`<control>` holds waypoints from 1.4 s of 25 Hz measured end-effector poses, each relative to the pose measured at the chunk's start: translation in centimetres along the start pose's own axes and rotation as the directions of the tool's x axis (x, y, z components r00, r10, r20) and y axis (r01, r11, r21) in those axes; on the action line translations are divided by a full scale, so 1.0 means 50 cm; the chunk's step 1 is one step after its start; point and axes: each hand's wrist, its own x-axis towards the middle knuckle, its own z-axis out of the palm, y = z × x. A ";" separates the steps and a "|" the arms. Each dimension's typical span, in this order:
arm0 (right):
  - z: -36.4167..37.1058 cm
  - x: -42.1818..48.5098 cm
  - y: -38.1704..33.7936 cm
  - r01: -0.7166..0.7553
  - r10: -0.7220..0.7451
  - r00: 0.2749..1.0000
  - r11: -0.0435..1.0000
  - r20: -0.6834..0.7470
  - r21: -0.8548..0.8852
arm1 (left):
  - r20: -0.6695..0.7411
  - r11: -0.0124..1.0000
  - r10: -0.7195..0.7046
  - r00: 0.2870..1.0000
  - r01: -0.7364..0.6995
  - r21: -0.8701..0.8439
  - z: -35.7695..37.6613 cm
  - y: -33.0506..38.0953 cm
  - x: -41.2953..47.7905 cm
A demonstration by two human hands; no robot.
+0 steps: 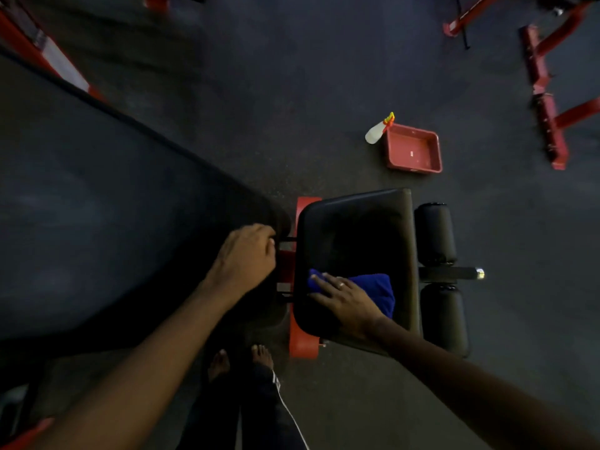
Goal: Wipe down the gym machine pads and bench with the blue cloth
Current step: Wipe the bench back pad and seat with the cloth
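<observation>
Head view, looking straight down. Light is dim; floor is dark and speckled.

My right hand (344,298) lies flat, palm down, fingers spread, pressing the blue cloth (373,292) onto the black seat pad (357,241). Not a closed grip: the fingers are extended over the cloth, not curled around it. The cloth is bunched under and beyond the hand, at the near half of the seat pad, its far end sticking out past my fingertips toward the red frame (303,339). A ring shows on one finger.

My left hand (246,254) is curled at the lower end of the long black back pad (113,222), knuckles up, fingers bent toward the gap between back pad and seat pad. Whether the fingers actually hold anything there I cannot tell; the tips are hidden in shadow.

Beside the seat pad, on the side away from the back pad, two black roller pads (438,277) sit one beyond the other, with a dark bar (451,273) ending in a metal cap running between them.

On the floor, well apart from the bench: a red tub (414,149), with a white spray bottle (376,131) leaning against its rim, trigger end up.

My bare feet (240,358) stand just beside the red frame. More red machine frames (545,102) at the upper right, blurred.
</observation>
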 end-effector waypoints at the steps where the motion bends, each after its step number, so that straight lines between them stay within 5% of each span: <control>1: 0.004 0.011 0.021 0.100 -0.101 0.995 0.993 -0.013 -0.069 | 0.055 0.996 -0.066 0.996 0.070 -0.063 0.053 0.011 0.011; 4: -0.034 0.124 0.140 -0.039 0.018 0.982 0.993 -0.187 -0.110 | 0.188 0.950 -0.204 0.961 0.241 -0.200 0.178 0.012 0.051; 7: -0.114 0.246 0.225 -0.333 0.355 0.891 0.935 -0.282 0.126 | 0.267 0.917 -0.218 0.939 0.291 -0.273 0.231 0.000 0.088; 9: -0.121 0.275 0.209 -0.395 0.456 0.830 0.887 -0.321 0.237 | 0.295 0.907 -0.200 0.934 0.290 -0.306 0.251 -0.001 0.105; 16: 0.005 0.064 0.000 -0.184 0.237 0.952 0.948 -0.192 0.261 | 0.369 0.907 -0.275 0.888 0.367 -0.207 0.276 0.034 0.093; 20: -0.019 0.053 0.117 -0.100 0.125 0.969 0.987 -0.213 0.121 | 0.400 0.869 -0.300 0.866 0.421 -0.260 0.278 0.022 0.079; 24: -0.115 0.151 0.295 -0.416 0.479 0.825 0.874 -0.300 0.254 | 0.365 0.870 -0.329 0.871 0.430 -0.243 0.287 0.033 0.077; 27: -0.131 0.174 0.292 -0.508 0.602 0.721 0.796 -0.343 0.328 | 0.308 0.868 -0.352 0.884 0.431 -0.246 0.288 0.060 0.069; 35: 0.056 -0.091 0.004 -0.156 0.209 0.953 0.959 -0.220 0.236 | 0.283 0.897 -0.322 0.903 0.387 -0.213 0.288 0.081 0.055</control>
